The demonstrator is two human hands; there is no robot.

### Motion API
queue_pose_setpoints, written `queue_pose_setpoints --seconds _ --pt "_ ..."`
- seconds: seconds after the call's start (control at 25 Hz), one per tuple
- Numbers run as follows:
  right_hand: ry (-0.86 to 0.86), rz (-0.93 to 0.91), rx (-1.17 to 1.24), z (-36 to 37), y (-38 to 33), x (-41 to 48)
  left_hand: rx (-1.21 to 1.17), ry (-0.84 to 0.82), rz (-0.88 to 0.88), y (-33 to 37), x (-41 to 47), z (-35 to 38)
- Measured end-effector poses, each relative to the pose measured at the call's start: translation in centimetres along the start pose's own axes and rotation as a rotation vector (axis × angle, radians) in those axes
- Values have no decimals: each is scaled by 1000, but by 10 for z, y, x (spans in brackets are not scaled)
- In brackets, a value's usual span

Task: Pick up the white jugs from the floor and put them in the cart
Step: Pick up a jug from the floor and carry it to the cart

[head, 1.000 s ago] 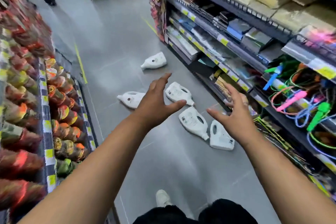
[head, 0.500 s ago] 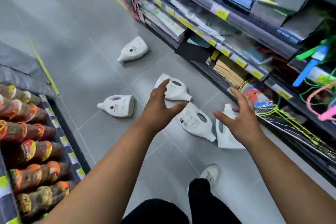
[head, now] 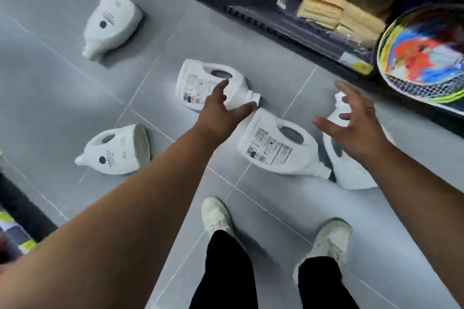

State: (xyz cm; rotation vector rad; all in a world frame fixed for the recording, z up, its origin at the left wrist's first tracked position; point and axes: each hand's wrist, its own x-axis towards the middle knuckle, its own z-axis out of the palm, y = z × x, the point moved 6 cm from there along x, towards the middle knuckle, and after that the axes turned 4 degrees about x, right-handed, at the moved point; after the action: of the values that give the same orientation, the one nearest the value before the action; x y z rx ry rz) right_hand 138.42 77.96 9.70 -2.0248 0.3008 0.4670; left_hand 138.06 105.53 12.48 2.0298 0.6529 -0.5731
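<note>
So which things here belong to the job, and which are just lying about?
Job: left hand, right hand, far jug, left jug, jug by left hand, nearest jug, jug by right hand.
Not job: yellow stacked packs, colourful round item.

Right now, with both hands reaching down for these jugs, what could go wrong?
The nearest jug lies right beside the rightmost jug, under the right hand; lifting one may roll the other. The left hand hovers over the centre jug; a one-handed grip on its broad body might slip. Jugs lie near the shoes: trip hazard.
</note>
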Motion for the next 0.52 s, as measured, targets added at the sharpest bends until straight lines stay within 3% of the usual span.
queue_pose_setpoints --seconds 0.24,0.52 --pt "-72 40 -139 100 160 57 -37 -84 -133 -138 116 87" --pt "-148 97 -223 146 250 85 -48 -291 -160 -240 168 164"
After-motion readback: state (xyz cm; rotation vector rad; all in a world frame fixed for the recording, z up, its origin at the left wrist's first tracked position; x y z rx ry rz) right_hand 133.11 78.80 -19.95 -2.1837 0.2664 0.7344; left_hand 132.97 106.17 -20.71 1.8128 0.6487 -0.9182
